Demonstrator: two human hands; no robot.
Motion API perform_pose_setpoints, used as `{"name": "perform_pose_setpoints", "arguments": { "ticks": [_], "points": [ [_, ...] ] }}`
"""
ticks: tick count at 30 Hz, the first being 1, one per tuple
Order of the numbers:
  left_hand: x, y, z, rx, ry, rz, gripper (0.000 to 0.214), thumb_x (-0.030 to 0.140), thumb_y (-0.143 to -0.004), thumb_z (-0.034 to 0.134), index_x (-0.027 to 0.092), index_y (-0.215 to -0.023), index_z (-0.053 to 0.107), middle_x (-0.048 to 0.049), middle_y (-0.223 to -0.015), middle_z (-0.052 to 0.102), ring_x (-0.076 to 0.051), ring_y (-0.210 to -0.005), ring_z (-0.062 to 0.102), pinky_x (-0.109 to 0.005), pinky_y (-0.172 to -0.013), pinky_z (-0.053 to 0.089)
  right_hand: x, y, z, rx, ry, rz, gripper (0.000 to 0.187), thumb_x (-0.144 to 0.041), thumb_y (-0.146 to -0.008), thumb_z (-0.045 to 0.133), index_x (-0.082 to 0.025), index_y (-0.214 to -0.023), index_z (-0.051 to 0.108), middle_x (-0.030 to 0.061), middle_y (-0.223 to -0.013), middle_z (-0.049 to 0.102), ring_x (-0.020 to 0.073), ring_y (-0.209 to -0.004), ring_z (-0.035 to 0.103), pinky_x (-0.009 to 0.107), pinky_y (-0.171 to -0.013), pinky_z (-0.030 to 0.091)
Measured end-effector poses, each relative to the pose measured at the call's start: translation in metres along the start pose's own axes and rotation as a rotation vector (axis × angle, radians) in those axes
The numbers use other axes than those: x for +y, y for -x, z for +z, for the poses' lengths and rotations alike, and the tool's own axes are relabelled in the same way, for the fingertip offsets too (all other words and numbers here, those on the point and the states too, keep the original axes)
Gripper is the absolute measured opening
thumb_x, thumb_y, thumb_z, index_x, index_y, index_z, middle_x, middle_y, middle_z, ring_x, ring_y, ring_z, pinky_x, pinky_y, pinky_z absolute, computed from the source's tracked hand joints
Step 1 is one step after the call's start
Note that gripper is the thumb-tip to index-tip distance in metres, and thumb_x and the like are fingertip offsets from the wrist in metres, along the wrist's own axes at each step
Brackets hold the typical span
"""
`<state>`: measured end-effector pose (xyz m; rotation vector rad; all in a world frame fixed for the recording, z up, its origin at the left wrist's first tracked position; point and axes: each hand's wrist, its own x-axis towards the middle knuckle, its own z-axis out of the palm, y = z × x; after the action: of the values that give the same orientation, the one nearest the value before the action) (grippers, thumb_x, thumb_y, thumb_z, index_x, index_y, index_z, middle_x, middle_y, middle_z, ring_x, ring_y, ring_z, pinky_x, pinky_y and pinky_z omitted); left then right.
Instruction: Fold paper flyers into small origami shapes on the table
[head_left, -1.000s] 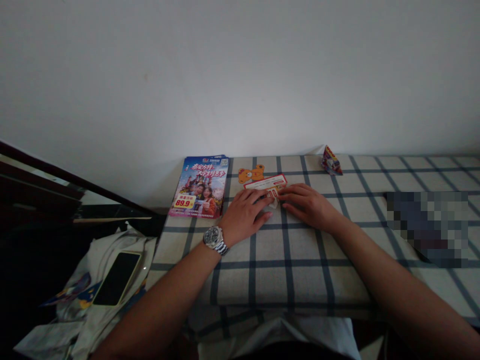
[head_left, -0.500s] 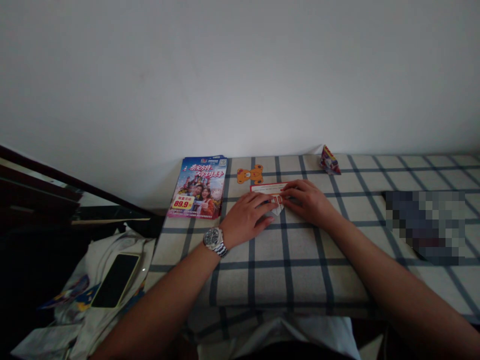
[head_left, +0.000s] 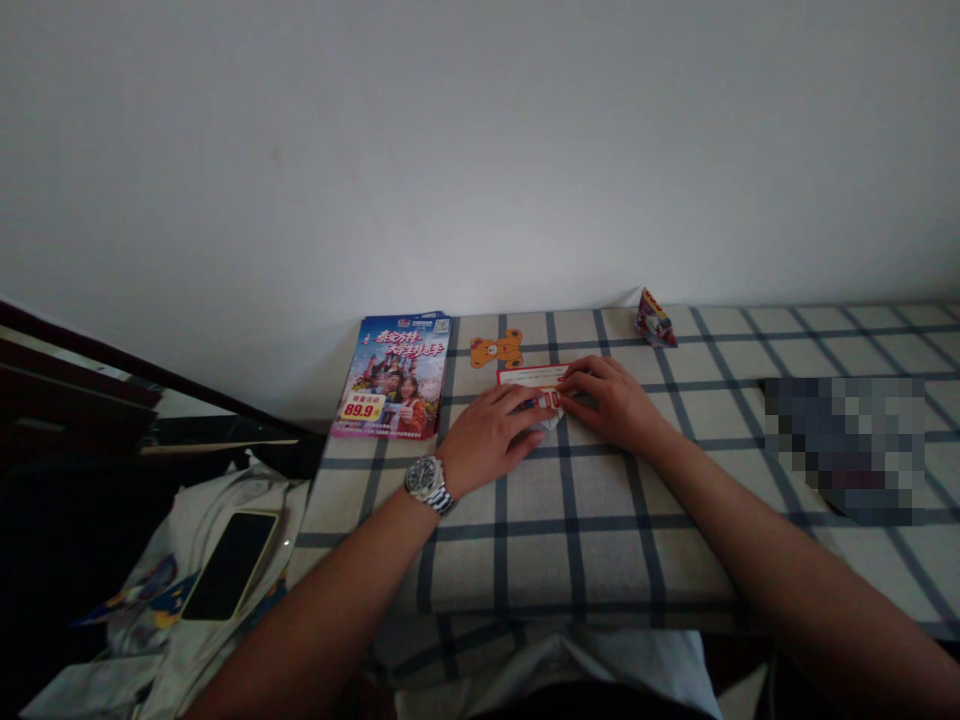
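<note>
A partly folded flyer [head_left: 531,377] with a white face, red edges and some print lies flat on the checked tablecloth. My left hand [head_left: 491,435], with a metal watch [head_left: 427,483] at its wrist, presses its fingers on the left side of the paper and covers part of it. From the other side my right hand [head_left: 611,405] holds the paper's right edge with bent fingertips. The two hands' fingertips almost meet over a printed strip. Below them, a pale folded corner peeks out.
Left of my hands is a stack of colourful flyers [head_left: 394,385]. A bear cutout [head_left: 496,350] lies behind the paper. Near the wall stands a folded paper piece [head_left: 657,322]. A blurred-out dark item [head_left: 844,450] is at right. A phone [head_left: 231,565] rests on a bag lower left.
The view has shifted slightly. My fingers have moved a little over the folded flyer, and less of its pale lower corner shows.
</note>
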<state>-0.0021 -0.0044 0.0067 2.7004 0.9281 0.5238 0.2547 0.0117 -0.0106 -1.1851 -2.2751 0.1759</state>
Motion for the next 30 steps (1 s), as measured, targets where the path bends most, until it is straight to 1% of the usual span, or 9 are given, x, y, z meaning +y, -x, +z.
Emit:
{"name": "perform_pose_setpoints", "arguments": {
  "ticks": [6, 9, 13, 16, 21, 24, 26, 28, 30],
  "points": [
    [-0.001, -0.001, -0.001, 0.012, 0.019, 0.01, 0.035, 0.031, -0.103, 0.059, 0.032, -0.137, 0.064, -0.0053, -0.142, 0.06, -0.025, -0.133, 0.054, -0.051, -0.118, 0.045, 0.001, -0.003, 0.003, 0.028, -0.003, 0.019, 0.01, -0.033, -0.096, 0.07, -0.023, -0.098, 0.073, 0.0094, -0.108, 0.069, 0.0283, -0.101, 0.064, 0.046, -0.091, 0.055],
    [-0.003, -0.001, -0.001, 0.031, 0.037, 0.02, 0.034, 0.033, -0.104, 0.058, 0.029, -0.138, 0.063, -0.0059, -0.141, 0.06, -0.025, -0.131, 0.055, -0.049, -0.117, 0.047, 0.001, -0.004, 0.004, 0.034, -0.002, 0.026, 0.011, -0.033, -0.095, 0.071, -0.023, -0.099, 0.073, 0.0091, -0.107, 0.07, 0.0282, -0.1, 0.064, 0.046, -0.09, 0.054],
    [-0.007, -0.003, 0.001, 0.106, 0.07, -0.043, 0.028, 0.031, -0.107, 0.052, 0.025, -0.131, 0.065, -0.0057, -0.133, 0.064, -0.022, -0.124, 0.06, -0.043, -0.108, 0.054, 0.0, -0.005, 0.004, 0.029, 0.004, 0.026, 0.011, -0.033, -0.095, 0.072, -0.023, -0.099, 0.073, 0.0093, -0.107, 0.07, 0.0282, -0.099, 0.064, 0.045, -0.088, 0.054],
    [-0.012, -0.005, 0.004, 0.149, 0.09, -0.084, 0.026, 0.028, -0.108, 0.049, 0.024, -0.127, 0.065, -0.006, -0.129, 0.064, -0.02, -0.12, 0.063, -0.041, -0.105, 0.056, -0.002, -0.005, 0.004, 0.026, -0.002, 0.025, 0.011, -0.034, -0.095, 0.072, -0.024, -0.099, 0.074, 0.0091, -0.106, 0.07, 0.0279, -0.097, 0.065, 0.045, -0.087, 0.054],
    [-0.018, -0.008, 0.009, 0.186, 0.074, -0.173, 0.023, 0.021, -0.105, 0.055, 0.023, -0.126, 0.065, -0.0053, -0.128, 0.063, -0.019, -0.116, 0.065, -0.038, -0.1, 0.058, -0.009, -0.006, 0.002, 0.005, -0.005, 0.028, 0.01, -0.032, -0.093, 0.074, -0.024, -0.099, 0.073, 0.0086, -0.108, 0.071, 0.0279, -0.097, 0.065, 0.044, -0.086, 0.054],
    [-0.019, -0.009, 0.011, 0.189, 0.079, -0.18, 0.026, 0.018, -0.103, 0.058, 0.024, -0.127, 0.064, -0.0055, -0.128, 0.062, -0.02, -0.115, 0.065, -0.039, -0.1, 0.059, -0.012, -0.006, 0.001, -0.009, -0.006, 0.029, 0.008, -0.031, -0.093, 0.075, -0.024, -0.098, 0.073, 0.0087, -0.108, 0.071, 0.0281, -0.097, 0.065, 0.044, -0.085, 0.054],
    [-0.019, -0.009, 0.01, 0.203, 0.059, -0.169, 0.029, 0.018, -0.101, 0.061, 0.025, -0.129, 0.064, -0.0064, -0.128, 0.062, -0.022, -0.118, 0.063, -0.043, -0.103, 0.057, -0.013, -0.006, 0.001, -0.018, -0.014, 0.028, 0.009, -0.031, -0.093, 0.074, -0.024, -0.098, 0.073, 0.009, -0.108, 0.07, 0.028, -0.096, 0.065, 0.045, -0.085, 0.054],
    [-0.019, -0.009, 0.009, 0.22, 0.006, -0.173, 0.033, 0.02, -0.099, 0.065, 0.025, -0.131, 0.064, -0.0073, -0.13, 0.061, -0.025, -0.122, 0.061, -0.047, -0.107, 0.054, -0.013, -0.006, 0.002, -0.02, -0.019, 0.029, 0.01, -0.032, -0.094, 0.073, -0.024, -0.099, 0.074, 0.0091, -0.108, 0.07, 0.0282, -0.097, 0.064, 0.045, -0.086, 0.055],
    [-0.02, -0.008, 0.008, 0.233, -0.056, -0.204, 0.038, 0.025, -0.097, 0.068, 0.024, -0.135, 0.062, -0.0083, -0.133, 0.061, -0.028, -0.125, 0.058, -0.05, -0.11, 0.05, -0.012, -0.005, 0.003, -0.007, -0.012, 0.037, 0.015, -0.034, -0.093, 0.074, -0.024, -0.104, 0.074, 0.0094, -0.11, 0.069, 0.0293, -0.1, 0.063, 0.046, -0.088, 0.055]
  ]
}}
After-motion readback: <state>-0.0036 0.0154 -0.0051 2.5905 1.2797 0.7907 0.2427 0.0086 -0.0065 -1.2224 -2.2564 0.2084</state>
